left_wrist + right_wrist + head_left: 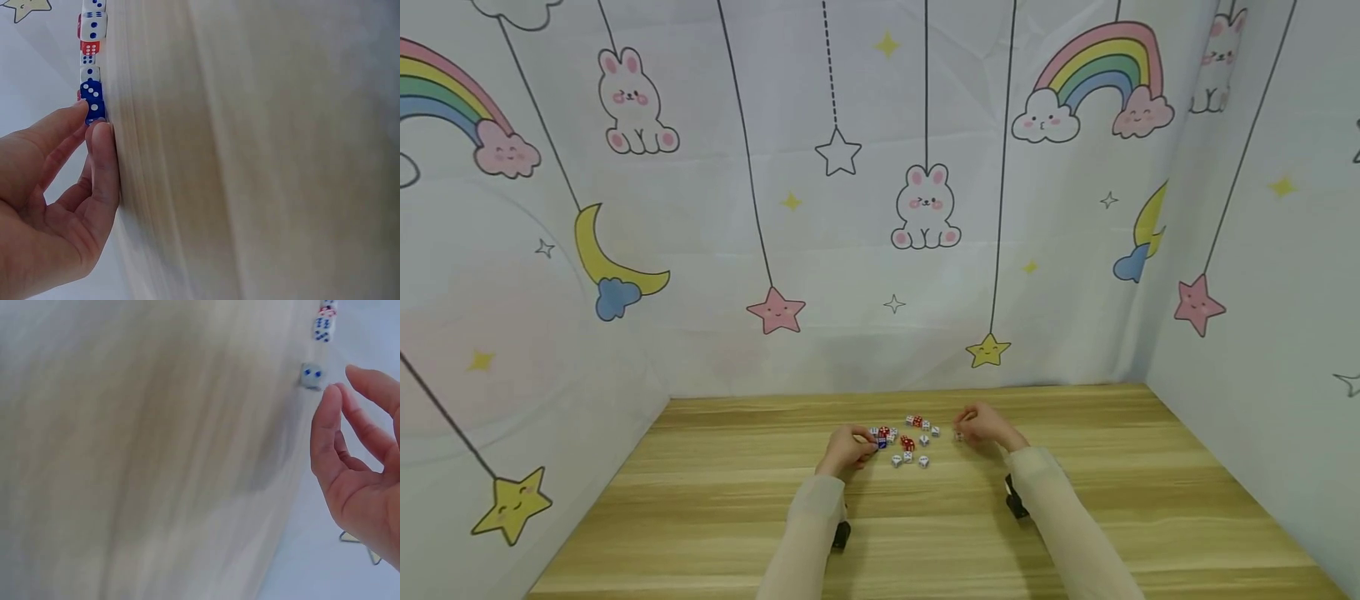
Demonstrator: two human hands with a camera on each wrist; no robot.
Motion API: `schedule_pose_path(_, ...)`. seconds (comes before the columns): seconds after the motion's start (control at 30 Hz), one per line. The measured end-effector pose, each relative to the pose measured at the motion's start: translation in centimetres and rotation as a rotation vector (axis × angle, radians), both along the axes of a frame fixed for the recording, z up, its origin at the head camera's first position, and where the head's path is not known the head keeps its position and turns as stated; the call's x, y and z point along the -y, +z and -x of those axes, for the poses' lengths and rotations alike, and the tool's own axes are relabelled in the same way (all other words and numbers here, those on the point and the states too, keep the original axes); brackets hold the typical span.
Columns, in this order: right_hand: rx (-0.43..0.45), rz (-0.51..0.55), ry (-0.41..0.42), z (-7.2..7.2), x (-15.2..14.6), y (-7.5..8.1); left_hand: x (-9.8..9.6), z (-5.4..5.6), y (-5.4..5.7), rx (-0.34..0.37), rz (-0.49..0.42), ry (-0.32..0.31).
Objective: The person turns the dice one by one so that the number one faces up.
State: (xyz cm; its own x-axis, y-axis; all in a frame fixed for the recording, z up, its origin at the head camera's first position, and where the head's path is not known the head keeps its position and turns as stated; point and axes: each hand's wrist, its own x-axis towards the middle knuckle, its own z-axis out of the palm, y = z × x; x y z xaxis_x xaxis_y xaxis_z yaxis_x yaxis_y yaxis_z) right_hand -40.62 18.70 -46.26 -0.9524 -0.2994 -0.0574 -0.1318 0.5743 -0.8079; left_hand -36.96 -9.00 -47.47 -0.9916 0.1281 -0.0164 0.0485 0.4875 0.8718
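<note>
My left hand [847,448] is at the left side of a loose group of small dice. In the left wrist view its thumb and a finger pinch a blue die [95,111] with white dots, and another blue die [92,91] is right beyond it. At the group's right, my right hand [987,425] is beside a white die [312,375] with blue dots. A gap shows between its thumb and fingers, and nothing is held there. The die stands just past the fingertips, apart from the others.
Between the hands lie several white dice [923,461] and red dice [907,442] on the wood-grain table [925,533]. White curtains [865,350] printed with rabbits, stars and rainbows stand behind and at both sides.
</note>
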Motion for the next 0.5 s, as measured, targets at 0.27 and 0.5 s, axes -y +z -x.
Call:
schedule_pose_path(0.27,-0.003,0.001,-0.011,0.2,2.6,1.3,0.0,0.0,0.0,0.005,-0.004,0.007)
schedule_pose_path(0.5,-0.026,0.009,0.079,6.3,2.6,-4.8,-0.1,0.2,-0.2,-0.008,-0.007,-0.007)
